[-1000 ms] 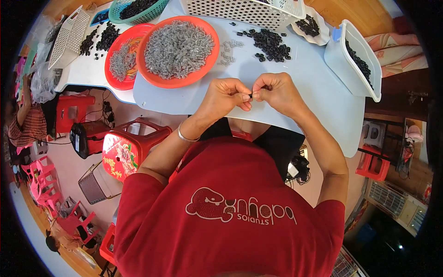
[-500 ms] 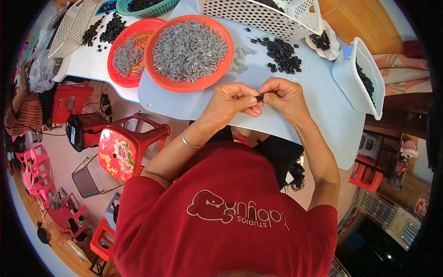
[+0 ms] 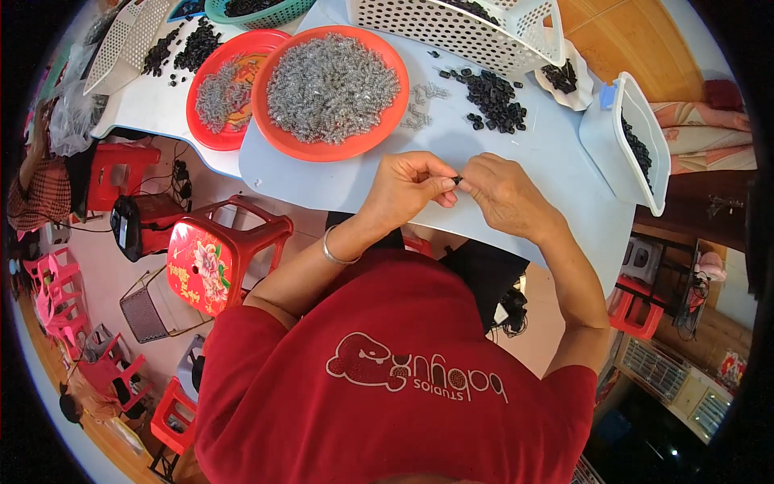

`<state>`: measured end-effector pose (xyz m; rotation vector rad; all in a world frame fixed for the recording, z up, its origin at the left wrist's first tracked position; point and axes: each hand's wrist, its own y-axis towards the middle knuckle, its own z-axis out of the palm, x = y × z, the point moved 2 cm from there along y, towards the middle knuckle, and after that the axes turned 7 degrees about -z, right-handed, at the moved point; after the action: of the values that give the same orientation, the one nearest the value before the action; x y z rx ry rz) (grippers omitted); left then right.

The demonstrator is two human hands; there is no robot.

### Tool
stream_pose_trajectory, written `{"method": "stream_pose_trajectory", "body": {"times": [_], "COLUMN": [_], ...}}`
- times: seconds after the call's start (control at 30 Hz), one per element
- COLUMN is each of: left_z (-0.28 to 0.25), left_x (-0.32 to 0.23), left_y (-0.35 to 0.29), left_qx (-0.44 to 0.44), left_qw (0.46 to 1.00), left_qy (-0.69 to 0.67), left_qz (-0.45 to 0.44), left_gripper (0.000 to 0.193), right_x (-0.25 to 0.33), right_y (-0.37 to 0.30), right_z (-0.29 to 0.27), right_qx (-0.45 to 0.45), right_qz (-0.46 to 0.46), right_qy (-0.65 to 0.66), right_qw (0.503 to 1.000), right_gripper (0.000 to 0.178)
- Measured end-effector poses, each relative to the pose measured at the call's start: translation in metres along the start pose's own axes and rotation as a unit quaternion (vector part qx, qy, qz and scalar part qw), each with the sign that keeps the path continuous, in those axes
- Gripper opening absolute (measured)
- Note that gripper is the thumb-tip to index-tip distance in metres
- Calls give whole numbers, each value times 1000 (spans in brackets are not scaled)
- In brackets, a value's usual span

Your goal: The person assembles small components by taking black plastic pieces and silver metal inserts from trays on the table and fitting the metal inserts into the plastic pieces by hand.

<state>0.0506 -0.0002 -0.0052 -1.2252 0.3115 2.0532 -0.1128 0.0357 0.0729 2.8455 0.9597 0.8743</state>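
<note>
Just above the near table edge, my left hand (image 3: 409,190) pinches a small black plastic part (image 3: 458,180) between thumb and index finger. My right hand (image 3: 509,196) is closed at the part's other side, its back turned up and its fingertips partly hidden. Beyond the hands lies a loose pile of similar small black parts (image 3: 497,101). An orange-red round tray (image 3: 393,127) full of small silvery, spring-like pieces stands to the far left of my hands. A few of those silvery pieces (image 3: 419,105) lie loose between the tray and the black pile.
A second red tray (image 3: 201,133) sits at the left. White perforated basket (image 3: 451,36) stands at the back, with a wavy-rimmed dish (image 3: 582,95) beside it. A pale bin (image 3: 601,141) of black parts stands at the right edge. Below left is a red stool (image 3: 201,266).
My right hand has turned over, showing more of its back, and shifted slightly down and right. The black part has tilted between my fingertips. My left hand stays nearly in place.
</note>
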Motion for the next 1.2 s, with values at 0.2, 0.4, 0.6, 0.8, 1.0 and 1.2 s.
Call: {"method": "stream_pose_trajectory", "body": {"times": [0.2, 0.4, 0.6, 0.8, 1.0, 1.2], "left_z": [2, 7, 3, -2, -6, -9], "left_x": [7, 2, 7, -9, -8, -11], "left_y": [-4, -5, -4, 1, 2, 1], "left_qx": [-19, -20, -23, -17, 2, 28], "left_qw": [995, 988, 989, 999, 998, 993], "left_qy": [96, 154, 148, -28, -65, -111], "left_qz": [9, 6, -11, -19, -24, -29], "left_gripper": [4, 3, 1, 5, 11, 14], "right_x": [-6, -16, -29, -17, -5, -5], "right_y": [-4, -5, -7, 4, 8, 9], "right_z": [6, 9, 16, 7, 9, 12], "right_qx": [34, 61, 109, -32, -135, -180], "right_qz": [-16, -17, 177, 239, 200, 210], "right_qy": [14, 58, 291, 283, 282, 338], "right_qw": [999, 996, 934, 928, 929, 900], "right_gripper": [12, 11, 15, 13, 7, 9]}}
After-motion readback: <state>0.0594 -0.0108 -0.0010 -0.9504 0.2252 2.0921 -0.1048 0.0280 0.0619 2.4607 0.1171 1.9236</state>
